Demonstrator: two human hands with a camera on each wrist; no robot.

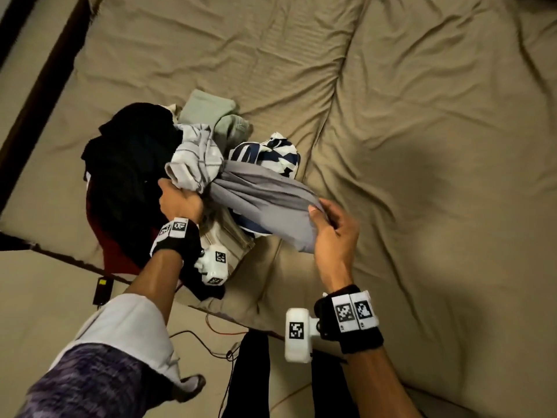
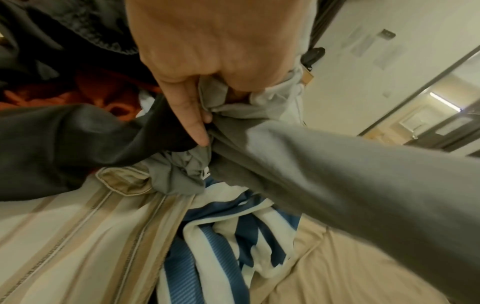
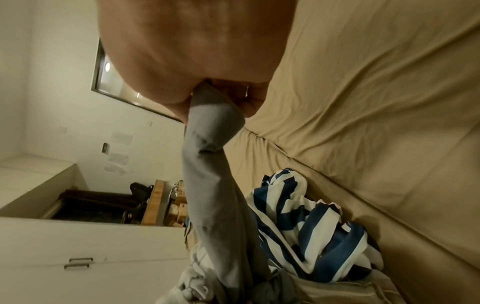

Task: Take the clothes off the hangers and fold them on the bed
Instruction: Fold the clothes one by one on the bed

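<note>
Pinching edge of plain grey cotton garment (image 1: 265, 200): right hand (image 1: 331, 233), thumb on top. Left hand (image 1: 180, 200) clenched round its bunched end plus pale checked cloth (image 1: 196, 158). Garment stretched above clothes heap (image 1: 144, 176) on beige-sheeted bed (image 1: 422, 146).

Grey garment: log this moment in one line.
plain grey cloth garment | left hand grips one end | right hand pinches other | stretched over clothes pile | no hanger visible

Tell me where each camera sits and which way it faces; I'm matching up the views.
Head: above the bed, looking down; both forearms, left hand, right hand.
Left wrist: behind the left hand, facing the pile; it grips gray cloth.
Right wrist: behind the right hand, facing along the cloth.
Shared: gray cloth and the blue-and-white striped garment.
</note>
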